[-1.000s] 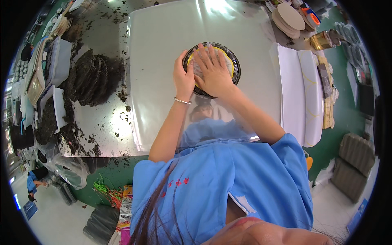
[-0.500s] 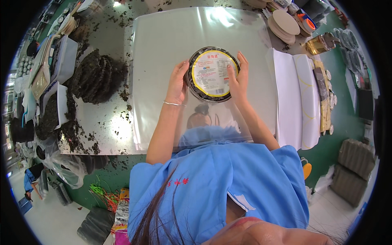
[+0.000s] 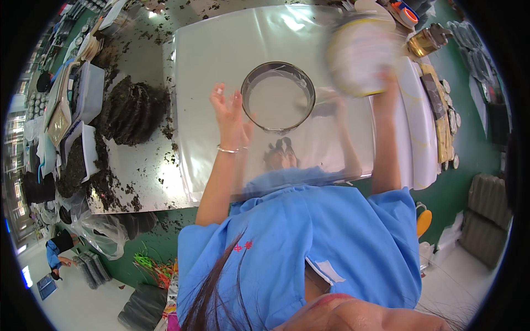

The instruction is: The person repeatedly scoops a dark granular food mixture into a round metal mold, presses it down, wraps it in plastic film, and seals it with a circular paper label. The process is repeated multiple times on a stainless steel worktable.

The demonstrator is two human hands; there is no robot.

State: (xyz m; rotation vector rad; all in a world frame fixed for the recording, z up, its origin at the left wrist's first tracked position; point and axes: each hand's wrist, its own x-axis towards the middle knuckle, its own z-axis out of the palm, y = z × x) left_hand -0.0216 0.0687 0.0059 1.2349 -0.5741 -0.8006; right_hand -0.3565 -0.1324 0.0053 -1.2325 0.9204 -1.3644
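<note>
A round flat pack (image 3: 359, 58) with a white, yellow-edged label is in my right hand (image 3: 386, 83), held up over the right side of the table. Motion smears the pack and the fingers on it. A round metal ring (image 3: 277, 66) lies on the clear plastic sheets (image 3: 215, 49) in front of me, with only the sheet surface showing inside it. My left hand (image 3: 227, 113) is raised just left of the ring, fingers apart and holding nothing. A bracelet circles that wrist.
Dark, ruffled, seaweed-like rounds (image 3: 132, 110) are stacked at the left, with crumbs around them. White plastic tubs (image 3: 88, 146) stand beyond them. On the right are white label sheets (image 3: 417, 132), an amber-coloured jar (image 3: 428, 41) and an orange tape roll (image 3: 408, 15).
The labelled pack has left the ring and gone up and right in my right hand. My left hand has let go and drawn slightly left, leaving the ring on the sheets.
</note>
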